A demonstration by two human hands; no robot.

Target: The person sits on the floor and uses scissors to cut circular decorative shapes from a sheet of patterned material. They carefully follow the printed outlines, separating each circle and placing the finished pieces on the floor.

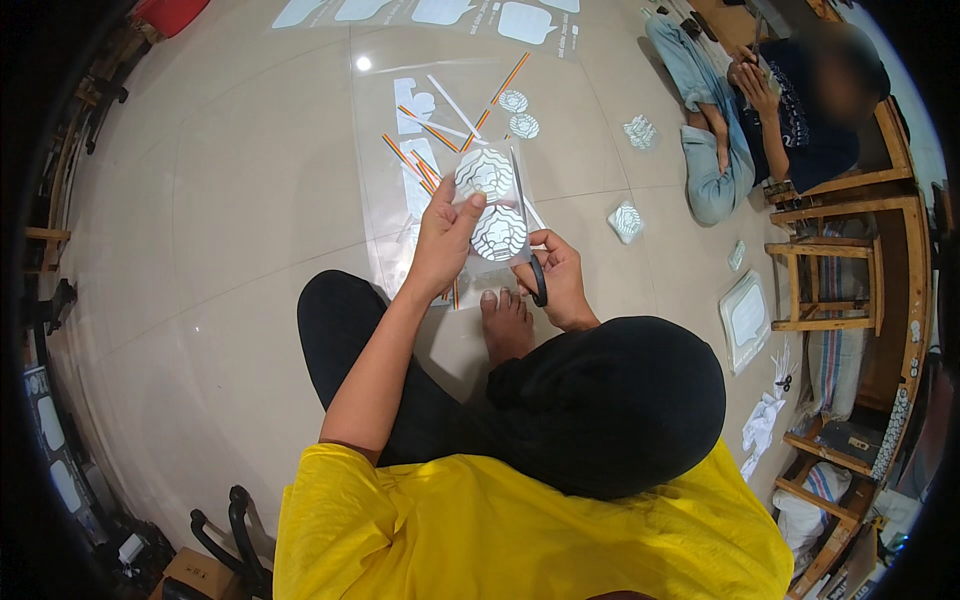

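Note:
My left hand (442, 238) pinches a clear sticker sheet (498, 233) along its left edge, the thumb lying on top. Two round black-and-white line designs show on it, one above the other. My right hand (563, 284) is closed around the black handles of a pair of scissors (539, 282). Their blades point away from me and lie along the sheet's right edge; whether they are cutting into it I cannot tell. Beneath my hands, a transparent plastic sheet (378, 235) on the floor carries striped offcut strips (428, 131) and small round cut stickers (523, 126).
My bare foot (507, 325) is just below the sticker sheet. Sticker stacks (626, 222) and a pile of speech-bubble cards (746, 320) lie on the tiles to the right. Another person (800, 110) sits at upper right beside wooden furniture (830, 290). Printed sheets (440, 12) lie farther off.

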